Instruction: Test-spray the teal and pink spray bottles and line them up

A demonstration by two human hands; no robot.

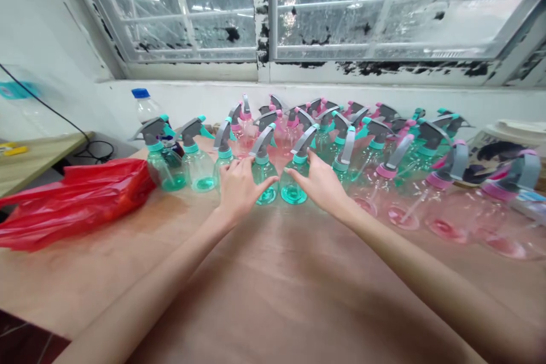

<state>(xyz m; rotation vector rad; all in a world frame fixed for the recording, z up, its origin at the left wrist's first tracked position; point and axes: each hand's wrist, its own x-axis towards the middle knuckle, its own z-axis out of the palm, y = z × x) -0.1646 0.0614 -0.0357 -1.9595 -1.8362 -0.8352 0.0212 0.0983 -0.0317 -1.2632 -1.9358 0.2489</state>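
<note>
My left hand [240, 186] is at a clear green spray bottle [265, 193], its thumb lying across the bottle's front and its fingers along the left side. Beside it, my right hand [323, 181] grips another green spray bottle [293, 189], thumb in front and fingers at the right near the collar. Both bottles stand upright on the table, a small gap between them, with grey trigger heads on top. More green bottles stand close by, including one [197, 173] to the left. Pink spray bottles [401, 205] line the right side.
A red plastic bag [85, 196] lies on the table's left part. Behind it stands a clear bottle with a blue cap [143, 103]. At the back right is a printed tub [497, 151]. A window [264, 71] and white wall close off the back.
</note>
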